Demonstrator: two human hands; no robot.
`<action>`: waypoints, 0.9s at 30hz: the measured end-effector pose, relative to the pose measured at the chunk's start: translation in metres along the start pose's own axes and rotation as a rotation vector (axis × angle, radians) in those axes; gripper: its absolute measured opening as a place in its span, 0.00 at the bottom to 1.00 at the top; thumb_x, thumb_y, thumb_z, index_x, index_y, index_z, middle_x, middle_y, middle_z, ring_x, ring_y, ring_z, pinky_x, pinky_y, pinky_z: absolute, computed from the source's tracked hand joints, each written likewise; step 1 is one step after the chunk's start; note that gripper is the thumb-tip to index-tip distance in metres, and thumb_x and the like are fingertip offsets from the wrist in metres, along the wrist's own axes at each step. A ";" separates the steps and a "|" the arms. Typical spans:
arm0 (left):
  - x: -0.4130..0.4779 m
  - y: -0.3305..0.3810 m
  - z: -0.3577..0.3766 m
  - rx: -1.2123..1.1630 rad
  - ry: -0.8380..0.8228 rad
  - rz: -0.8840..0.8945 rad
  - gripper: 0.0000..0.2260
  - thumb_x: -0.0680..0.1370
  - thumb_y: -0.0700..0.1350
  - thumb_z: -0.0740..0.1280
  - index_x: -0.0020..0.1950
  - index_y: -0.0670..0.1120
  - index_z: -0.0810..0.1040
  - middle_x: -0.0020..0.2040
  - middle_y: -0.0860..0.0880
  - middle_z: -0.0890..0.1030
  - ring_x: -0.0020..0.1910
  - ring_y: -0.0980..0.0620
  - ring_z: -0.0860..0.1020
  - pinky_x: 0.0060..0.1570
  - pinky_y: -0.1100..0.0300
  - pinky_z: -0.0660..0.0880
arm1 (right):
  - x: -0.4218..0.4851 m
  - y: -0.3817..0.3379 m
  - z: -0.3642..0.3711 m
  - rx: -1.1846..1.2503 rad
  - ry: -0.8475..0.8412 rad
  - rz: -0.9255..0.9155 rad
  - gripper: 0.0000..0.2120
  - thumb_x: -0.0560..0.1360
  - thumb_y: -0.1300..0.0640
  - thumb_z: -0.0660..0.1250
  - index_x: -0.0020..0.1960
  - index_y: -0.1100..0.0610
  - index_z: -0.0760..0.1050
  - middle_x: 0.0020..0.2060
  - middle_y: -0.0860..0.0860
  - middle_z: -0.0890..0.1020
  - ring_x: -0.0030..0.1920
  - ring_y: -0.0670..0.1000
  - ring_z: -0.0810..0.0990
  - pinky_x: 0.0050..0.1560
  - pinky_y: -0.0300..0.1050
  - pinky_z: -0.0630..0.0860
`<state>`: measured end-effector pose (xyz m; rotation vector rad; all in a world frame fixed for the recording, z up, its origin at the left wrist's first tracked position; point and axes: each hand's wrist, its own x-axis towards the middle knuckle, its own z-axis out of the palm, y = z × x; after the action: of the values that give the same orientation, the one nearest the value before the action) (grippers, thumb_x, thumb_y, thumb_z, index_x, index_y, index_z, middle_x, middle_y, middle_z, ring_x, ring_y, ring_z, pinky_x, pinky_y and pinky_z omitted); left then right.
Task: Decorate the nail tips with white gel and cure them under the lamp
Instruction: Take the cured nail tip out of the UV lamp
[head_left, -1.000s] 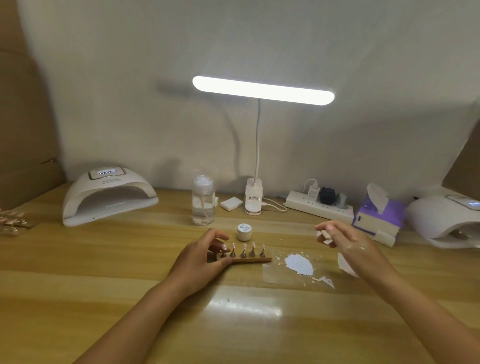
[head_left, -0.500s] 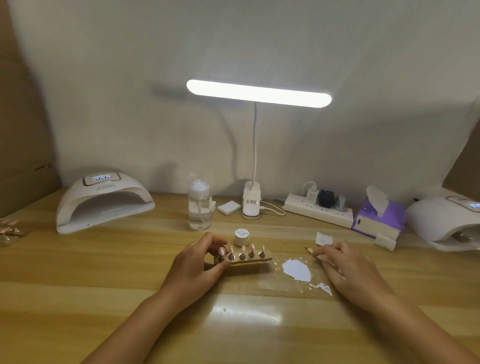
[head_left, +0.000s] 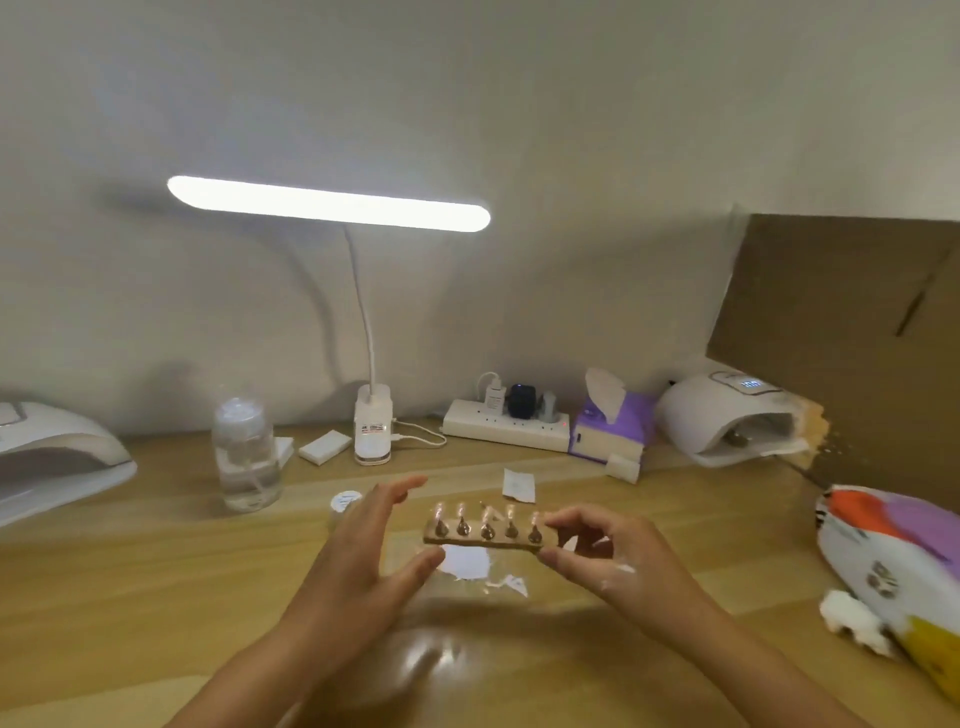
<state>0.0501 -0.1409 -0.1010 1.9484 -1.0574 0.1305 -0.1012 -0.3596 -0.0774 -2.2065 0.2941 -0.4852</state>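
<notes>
A wooden holder (head_left: 488, 540) carrying several nail tips on small stands is lifted above the desk. My right hand (head_left: 613, 556) pinches its right end between thumb and fingers. My left hand (head_left: 363, 551) is at the left end with fingers spread, its thumb tip near the holder's left corner. Below the holder lies a clear sheet with a white gel smear (head_left: 467, 564). A small white gel jar (head_left: 344, 505) stands just behind my left hand. One nail curing lamp (head_left: 727, 421) sits at the back right, another lamp (head_left: 57, 457) at the far left.
A lit desk lamp (head_left: 371, 426) stands at the back centre beside a clear pump bottle (head_left: 247, 457), a power strip (head_left: 506, 428) and a purple tissue box (head_left: 613, 426). A paper scrap (head_left: 518, 486) lies behind the holder. A colourful bag (head_left: 904, 566) fills the right edge.
The holder has left the desk and passed from my left hand to my right hand. My left hand let go and opened. The view swung to the right.
</notes>
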 end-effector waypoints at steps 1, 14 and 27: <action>0.006 0.005 0.008 -0.009 -0.009 0.010 0.25 0.75 0.51 0.72 0.68 0.60 0.67 0.65 0.66 0.71 0.66 0.68 0.67 0.63 0.64 0.66 | -0.003 0.010 -0.013 0.038 0.078 0.061 0.07 0.73 0.56 0.76 0.50 0.50 0.84 0.41 0.47 0.85 0.39 0.46 0.81 0.42 0.33 0.76; 0.057 0.111 0.172 -0.540 -0.159 -0.183 0.06 0.76 0.45 0.71 0.49 0.56 0.78 0.40 0.54 0.81 0.36 0.61 0.77 0.38 0.69 0.72 | 0.066 0.130 -0.101 0.595 1.163 0.696 0.15 0.79 0.53 0.70 0.36 0.55 0.72 0.33 0.53 0.75 0.31 0.54 0.76 0.41 0.54 0.78; 0.076 0.116 0.217 -0.621 -0.141 -0.265 0.04 0.75 0.46 0.71 0.42 0.55 0.78 0.33 0.60 0.81 0.25 0.59 0.72 0.35 0.62 0.72 | 0.129 0.178 -0.140 0.211 1.300 0.888 0.20 0.80 0.63 0.63 0.70 0.68 0.67 0.69 0.67 0.71 0.66 0.68 0.74 0.61 0.60 0.73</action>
<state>-0.0493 -0.3776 -0.1201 1.5167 -0.7915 -0.4393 -0.0552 -0.6147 -0.1045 -1.0628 1.6779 -1.2571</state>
